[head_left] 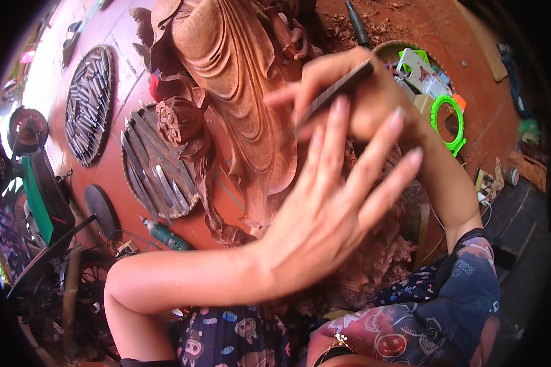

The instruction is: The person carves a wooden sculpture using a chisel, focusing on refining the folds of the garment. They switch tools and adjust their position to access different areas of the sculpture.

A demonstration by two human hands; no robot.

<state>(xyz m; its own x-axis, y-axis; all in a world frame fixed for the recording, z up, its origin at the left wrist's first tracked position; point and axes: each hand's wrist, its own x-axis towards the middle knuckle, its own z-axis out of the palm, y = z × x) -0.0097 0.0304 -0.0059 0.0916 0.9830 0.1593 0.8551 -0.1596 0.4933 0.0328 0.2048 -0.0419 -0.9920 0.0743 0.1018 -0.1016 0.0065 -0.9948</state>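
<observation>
A large reddish-brown wood carving [226, 67] with flowing drapery folds stands in front of me. My right hand [364, 101], somewhat blurred, is closed around a dark flat carving chisel [340, 92]. The chisel slants, its lower end pointing down and left toward the carved folds; I cannot tell whether it touches the wood. Crossing in from the left, my left hand [315, 226] has its fingers spread and holds nothing. Its fingertips overlap the right hand and chisel in view, and contact between them is unclear. Behind the hands, part of the carving is hidden.
Left of the carving lie a round tray of flat tools [159, 165], a basket packed with metal chisels [90, 104] and a green power tool [165, 234]. A motorbike [40, 202] stands far left. At right are a bright green ring [434, 122] and a phone case [423, 72].
</observation>
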